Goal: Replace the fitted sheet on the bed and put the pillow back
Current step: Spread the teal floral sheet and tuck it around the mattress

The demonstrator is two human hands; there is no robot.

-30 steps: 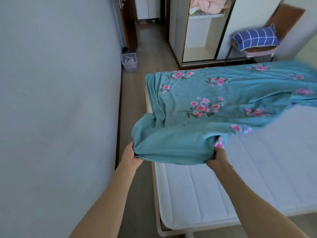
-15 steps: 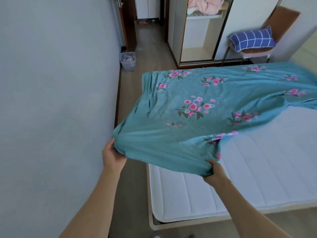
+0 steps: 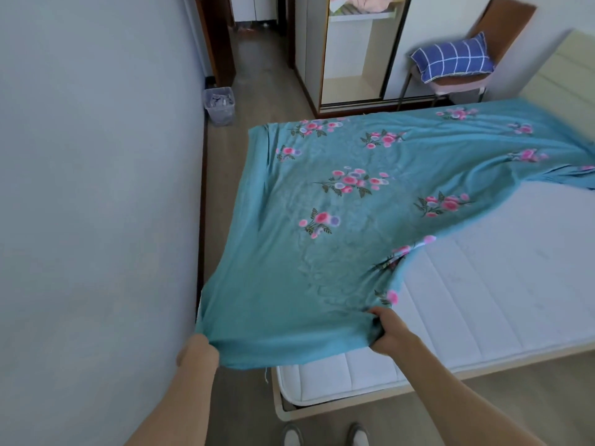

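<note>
A teal fitted sheet with pink flower prints is stretched over the far and left part of the white mattress. My left hand grips its near left edge beside the wall, off the bed's side. My right hand grips the near edge above the mattress's left end. The mattress's near and right surface is bare. A blue checked pillow lies on a chair beyond the bed.
A grey wall runs close along the left, leaving a narrow floor strip. A small bin stands at its far end by the doorway. An open wardrobe stands behind the bed. My shoes are at the bed's near edge.
Both hands have pulled the sheet toward me and to the left, spreading apart. The sheet now lies flatter and wider over the mattress. The view has backed away from the bed.
</note>
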